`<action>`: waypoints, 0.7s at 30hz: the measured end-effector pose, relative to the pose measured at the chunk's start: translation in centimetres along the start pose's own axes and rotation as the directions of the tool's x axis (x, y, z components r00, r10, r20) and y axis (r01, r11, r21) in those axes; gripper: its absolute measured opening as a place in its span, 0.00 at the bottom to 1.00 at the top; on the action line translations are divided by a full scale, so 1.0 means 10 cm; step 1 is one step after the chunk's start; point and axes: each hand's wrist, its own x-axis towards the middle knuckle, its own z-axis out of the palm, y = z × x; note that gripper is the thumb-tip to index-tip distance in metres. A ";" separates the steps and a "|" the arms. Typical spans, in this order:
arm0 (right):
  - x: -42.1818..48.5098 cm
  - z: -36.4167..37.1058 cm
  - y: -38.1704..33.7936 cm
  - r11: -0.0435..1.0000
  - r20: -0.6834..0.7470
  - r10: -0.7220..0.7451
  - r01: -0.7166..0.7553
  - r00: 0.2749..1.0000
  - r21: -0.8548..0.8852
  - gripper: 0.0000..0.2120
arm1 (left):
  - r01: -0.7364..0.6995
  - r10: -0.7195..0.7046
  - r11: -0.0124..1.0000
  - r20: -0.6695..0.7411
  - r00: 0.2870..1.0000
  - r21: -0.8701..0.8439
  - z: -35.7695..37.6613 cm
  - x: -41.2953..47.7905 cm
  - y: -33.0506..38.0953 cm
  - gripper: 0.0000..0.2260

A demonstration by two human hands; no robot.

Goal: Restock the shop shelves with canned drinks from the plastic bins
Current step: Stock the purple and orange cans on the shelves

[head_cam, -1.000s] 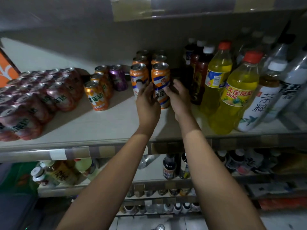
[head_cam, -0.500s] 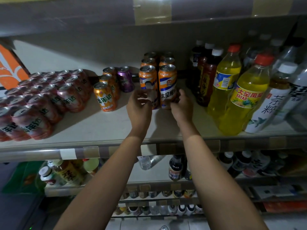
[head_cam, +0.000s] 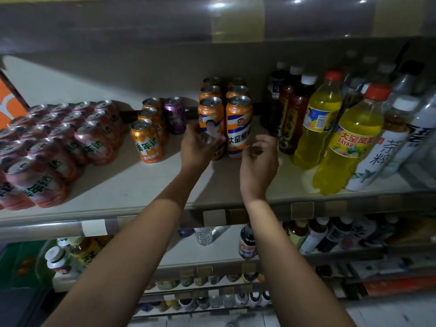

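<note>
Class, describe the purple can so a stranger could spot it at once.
Find the upper shelf, pink cans at its left, yellow bottles at its right. Between them a row of short orange cans runs backwards; the purple can stands right of the rearmost. No other can is purple.

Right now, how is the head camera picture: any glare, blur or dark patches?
Head view: dim overall, darkest at the lower left. Glare spots sit on the upper shelf's glossy front strip. The left hand shows motion-blurred fingers before an orange can, while the right hand is sharper. The wide lens bows the shelf edge.
</note>
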 end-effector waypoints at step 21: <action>-0.34 0.34 -0.16 0.988 0.350 0.007 0.048 0.937 -0.149 0.19 | -0.119 0.178 0.975 0.335 0.925 -0.189 -0.49 0.01 -0.10 0.24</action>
